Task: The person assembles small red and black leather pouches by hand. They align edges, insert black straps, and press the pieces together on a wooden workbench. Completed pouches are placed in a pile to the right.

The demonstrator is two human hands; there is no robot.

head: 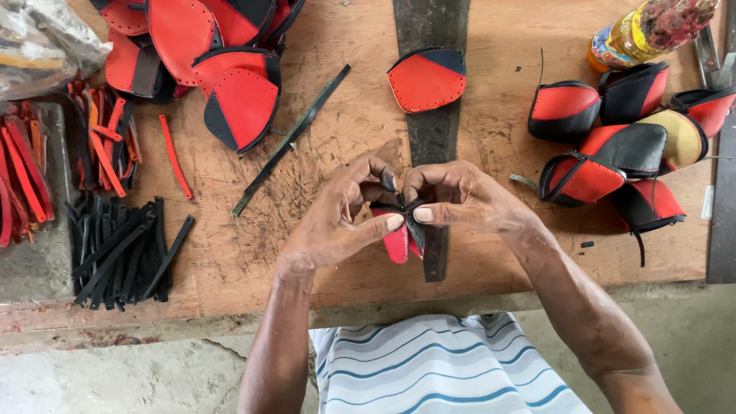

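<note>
Both hands meet over the front middle of a worn wooden table (337,138). My left hand (341,218) and my right hand (460,198) pinch a small red and black leather piece (399,241) between thumbs and fingertips. The piece is folded, its red part hanging below my thumbs, and my fingers hide most of it. A flat red and black leather piece (427,78) lies just beyond my hands on a dark strip (433,130).
A heap of flat red and black pieces (207,54) lies at the back left, with red strips (107,142) and black strips (123,245) on the left. Several shaped red, black and yellow pieces (621,146) sit at the right, near a bottle (652,31). A long black strip (291,138) lies diagonally.
</note>
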